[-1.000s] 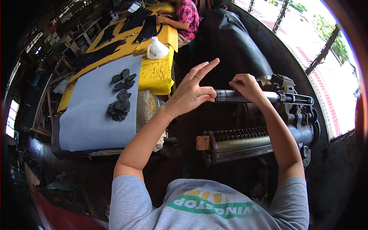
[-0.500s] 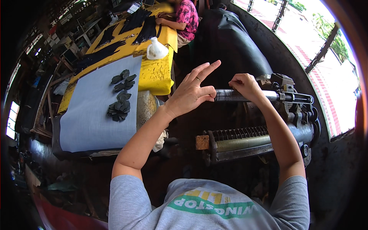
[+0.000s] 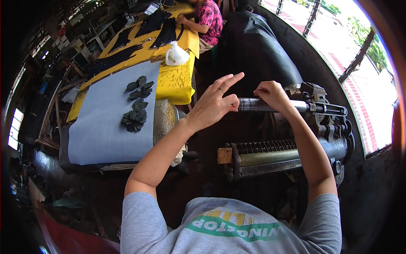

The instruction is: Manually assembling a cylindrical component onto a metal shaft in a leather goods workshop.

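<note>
A dark metal cylinder (image 3: 252,105) lies crosswise in front of me, its right end mounted in a machine (image 3: 320,109) with rods and gears. At the cylinder's left end is my left hand (image 3: 215,101). Its thumb and a bent finger close against that end, while the upper fingers stretch out, one wearing a ring. My right hand (image 3: 272,95) is closed over the top of the cylinder with its fingers curled together. What either hand pinches, if anything, is too small or hidden to make out.
On the left table, small dark green cut pieces (image 3: 135,116) lie on a grey sheet (image 3: 99,122). Beyond are yellow material (image 3: 175,86), a white plastic container (image 3: 176,55), black gloves (image 3: 165,34) and a seated person (image 3: 209,23). Nearer stands a ribbed roller unit (image 3: 266,156).
The view has shifted slightly, so the table appears a little farther right. Both hands stay at the cylinder, with the left hand's outstretched fingers dipping slightly.
</note>
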The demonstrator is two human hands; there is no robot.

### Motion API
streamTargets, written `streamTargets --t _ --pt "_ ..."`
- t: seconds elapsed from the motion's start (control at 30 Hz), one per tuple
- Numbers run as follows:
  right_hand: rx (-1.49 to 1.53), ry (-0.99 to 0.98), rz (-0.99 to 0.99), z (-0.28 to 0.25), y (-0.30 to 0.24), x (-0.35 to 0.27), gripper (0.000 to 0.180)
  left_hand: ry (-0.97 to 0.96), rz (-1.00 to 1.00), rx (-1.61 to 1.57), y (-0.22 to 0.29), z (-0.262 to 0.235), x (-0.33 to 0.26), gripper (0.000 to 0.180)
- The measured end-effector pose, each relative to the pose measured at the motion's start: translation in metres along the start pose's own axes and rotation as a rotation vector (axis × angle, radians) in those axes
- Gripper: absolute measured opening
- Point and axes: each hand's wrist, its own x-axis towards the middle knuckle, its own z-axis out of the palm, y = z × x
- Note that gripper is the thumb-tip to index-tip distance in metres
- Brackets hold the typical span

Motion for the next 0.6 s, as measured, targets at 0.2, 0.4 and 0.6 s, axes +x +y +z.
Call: streamTargets --t 0.2,0.4,0.6 --pt "0.006 0.016 0.005 0.001 -0.002 0.002 0.016 0.197 -0.184 -0.179 0.007 0.013 -0.021 0.026" --pt "-0.028 0.007 0.038 -0.004 -0.006 0.003 0.016 0.241 -0.063 0.14 0.015 0.013 -0.018 0.027" --pt "-0.019 0.064 0.045 0.002 0.005 0.001 0.016 0.144 0.096 0.303 0.023 0.005 -0.014 0.023"
